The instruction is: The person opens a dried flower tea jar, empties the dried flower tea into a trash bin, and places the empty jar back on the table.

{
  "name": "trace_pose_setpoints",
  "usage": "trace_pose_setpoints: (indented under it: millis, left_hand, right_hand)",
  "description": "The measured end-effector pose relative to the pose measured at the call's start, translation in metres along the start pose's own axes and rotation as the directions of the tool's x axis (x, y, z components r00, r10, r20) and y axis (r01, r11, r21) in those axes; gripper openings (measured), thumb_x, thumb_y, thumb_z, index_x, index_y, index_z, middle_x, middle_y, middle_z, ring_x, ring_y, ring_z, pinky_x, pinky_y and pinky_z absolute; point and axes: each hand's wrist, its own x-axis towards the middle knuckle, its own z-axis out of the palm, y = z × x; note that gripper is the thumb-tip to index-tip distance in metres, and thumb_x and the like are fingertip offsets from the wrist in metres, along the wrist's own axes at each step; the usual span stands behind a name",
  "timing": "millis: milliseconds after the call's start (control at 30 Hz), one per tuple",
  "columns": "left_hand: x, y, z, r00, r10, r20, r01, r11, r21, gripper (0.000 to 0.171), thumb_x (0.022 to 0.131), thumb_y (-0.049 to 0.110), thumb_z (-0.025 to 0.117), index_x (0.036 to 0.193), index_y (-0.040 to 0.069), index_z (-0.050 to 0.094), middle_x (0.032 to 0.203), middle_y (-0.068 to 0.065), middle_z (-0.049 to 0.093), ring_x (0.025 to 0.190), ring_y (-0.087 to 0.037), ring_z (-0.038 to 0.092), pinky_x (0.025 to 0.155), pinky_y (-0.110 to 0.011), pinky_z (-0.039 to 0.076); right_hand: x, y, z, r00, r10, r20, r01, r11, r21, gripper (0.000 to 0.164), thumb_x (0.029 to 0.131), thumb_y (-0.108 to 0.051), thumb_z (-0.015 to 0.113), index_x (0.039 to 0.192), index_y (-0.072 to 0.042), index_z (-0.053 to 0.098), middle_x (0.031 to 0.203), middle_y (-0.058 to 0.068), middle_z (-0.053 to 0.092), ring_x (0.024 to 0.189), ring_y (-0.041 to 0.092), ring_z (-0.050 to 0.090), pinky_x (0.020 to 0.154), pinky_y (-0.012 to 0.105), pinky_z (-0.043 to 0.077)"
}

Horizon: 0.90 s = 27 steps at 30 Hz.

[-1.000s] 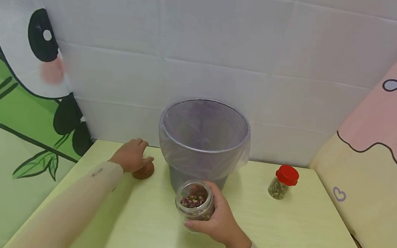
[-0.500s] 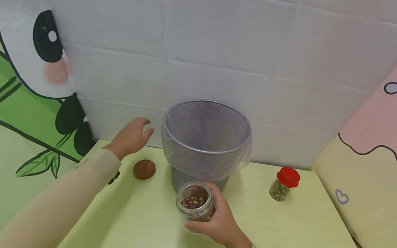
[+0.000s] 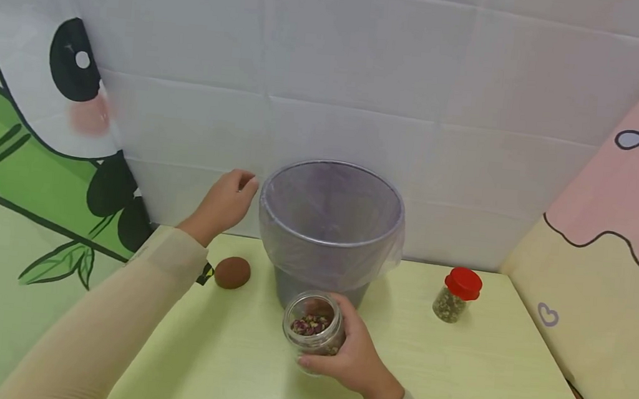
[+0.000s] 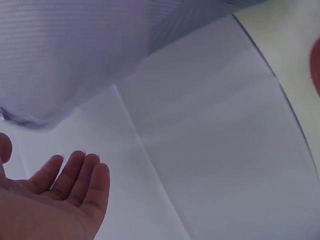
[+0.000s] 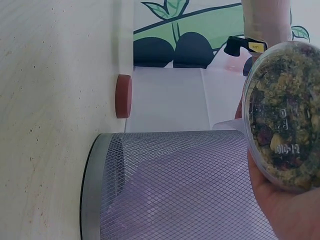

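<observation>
My right hand [image 3: 354, 352] grips a clear jar [image 3: 314, 344], its mouth uncovered and tilted toward me. Dried rosebuds [image 3: 311, 325] show inside. In the right wrist view, the bottom of the jar [image 5: 285, 120] faces the camera, with greenish-yellow dried bits packed against it. My left hand [image 3: 226, 201] hovers beside the left rim of a mesh bin [image 3: 326, 262] fitted with a thin plastic liner. Its fingers are loosely bent around nothing, as the left wrist view of the hand [image 4: 70, 195] confirms. Below it, a reddish-brown round lid [image 3: 232, 273] lies on the table.
A small jar with a red lid [image 3: 461, 292] stands at the right of the pale table [image 3: 407, 369]. Behind the bin hangs a white sheet [image 3: 353, 58]. Printed cartoon panels flank the table on both sides.
My left hand has let go of the brown lid, lifted off the table and moved up and right to the bin's rim. The right hand and its jar have stayed in place.
</observation>
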Motion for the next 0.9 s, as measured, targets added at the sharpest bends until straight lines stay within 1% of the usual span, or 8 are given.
trace_pose_setpoints:
  millis: [167, 267, 333, 400, 500, 633, 733, 900]
  left_hand:
    - [-0.007, 0.022, 0.003, 0.997, -0.072, -0.037, 0.071, 0.997, -0.035, 0.066, 0.106, 0.058, 0.036, 0.147, 0.008, 0.046, 0.143, -0.013, 0.052, 0.131, -0.034, 0.049, 0.106, -0.056, 0.041]
    - [-0.01, 0.035, 0.005, 0.993, -0.102, -0.051, 0.1, 0.994, -0.041, 0.064, 0.105, 0.057, 0.038, 0.144, 0.008, 0.049, 0.139, -0.012, 0.053, 0.126, -0.033, 0.051, 0.103, -0.056, 0.043]
    - [-0.011, 0.043, 0.006, 0.992, -0.117, -0.054, 0.115, 0.992, -0.043, 0.064, 0.105, 0.056, 0.039, 0.144, 0.008, 0.049, 0.139, -0.012, 0.054, 0.125, -0.033, 0.051, 0.103, -0.055, 0.044]
    - [-0.013, 0.05, 0.007, 0.99, -0.13, -0.051, 0.128, 0.991, -0.045, 0.066, 0.104, 0.057, 0.039, 0.145, 0.006, 0.048, 0.141, -0.014, 0.053, 0.126, -0.033, 0.051, 0.103, -0.055, 0.043]
    - [-0.011, 0.055, 0.007, 0.988, -0.147, -0.04, 0.145, 0.988, -0.046, 0.068, 0.104, 0.058, 0.04, 0.145, 0.005, 0.048, 0.143, -0.014, 0.052, 0.128, -0.033, 0.051, 0.104, -0.054, 0.044]
    - [-0.008, 0.057, 0.008, 0.985, -0.173, -0.023, 0.173, 0.984, -0.034, 0.065, 0.104, 0.056, 0.039, 0.144, 0.005, 0.049, 0.142, -0.014, 0.053, 0.127, -0.033, 0.051, 0.103, -0.053, 0.044]
    - [-0.005, 0.058, 0.01, 0.982, -0.19, -0.012, 0.19, 0.981, -0.034, 0.059, 0.105, 0.051, 0.04, 0.14, 0.005, 0.051, 0.136, -0.014, 0.055, 0.122, -0.033, 0.052, 0.101, -0.053, 0.045]
    - [0.0, 0.059, 0.012, 0.974, -0.225, 0.013, 0.226, 0.973, -0.04, 0.045, 0.103, 0.038, 0.041, 0.132, 0.005, 0.053, 0.126, -0.014, 0.056, 0.112, -0.032, 0.053, 0.093, -0.049, 0.047]
  right_hand:
    - [-0.008, -0.005, -0.003, 1.0, 0.002, 0.01, -0.002, 1.0, 0.002, 0.087, 0.07, -0.003, 0.093, 0.145, -0.013, 0.049, 0.132, 0.022, 0.059, 0.12, 0.033, 0.059, 0.105, 0.037, 0.046]
    - [-0.012, -0.008, -0.005, 1.0, 0.002, 0.017, -0.002, 1.0, 0.0, 0.088, 0.071, -0.004, 0.093, 0.145, -0.013, 0.049, 0.132, 0.023, 0.059, 0.119, 0.032, 0.059, 0.104, 0.037, 0.046]
    - [-0.014, -0.01, -0.007, 1.0, -0.003, 0.022, 0.003, 1.0, 0.0, 0.088, 0.071, -0.004, 0.093, 0.145, -0.013, 0.049, 0.132, 0.024, 0.058, 0.119, 0.032, 0.059, 0.104, 0.037, 0.046]
    - [-0.017, -0.011, -0.008, 1.0, -0.011, 0.025, 0.011, 1.0, -0.001, 0.088, 0.07, -0.004, 0.094, 0.145, -0.013, 0.049, 0.131, 0.022, 0.059, 0.119, 0.032, 0.059, 0.104, 0.037, 0.046]
    - [-0.016, -0.011, -0.008, 0.999, -0.021, 0.029, 0.021, 1.0, 0.005, 0.087, 0.07, -0.004, 0.093, 0.145, -0.012, 0.049, 0.132, 0.019, 0.059, 0.119, 0.033, 0.059, 0.105, 0.037, 0.046]
    - [-0.016, -0.011, -0.007, 0.999, -0.017, 0.031, 0.017, 1.0, 0.017, 0.087, 0.071, -0.004, 0.093, 0.145, -0.012, 0.049, 0.133, 0.016, 0.06, 0.119, 0.033, 0.058, 0.105, 0.037, 0.046]
    - [-0.016, -0.011, -0.007, 1.0, -0.007, 0.025, 0.007, 1.0, 0.015, 0.087, 0.07, -0.004, 0.094, 0.145, -0.013, 0.049, 0.132, 0.015, 0.06, 0.119, 0.033, 0.059, 0.105, 0.037, 0.046]
    - [-0.017, -0.01, -0.008, 1.0, -0.001, 0.02, 0.001, 1.0, 0.004, 0.088, 0.069, -0.003, 0.094, 0.145, -0.013, 0.049, 0.132, 0.014, 0.061, 0.119, 0.033, 0.059, 0.105, 0.037, 0.046]
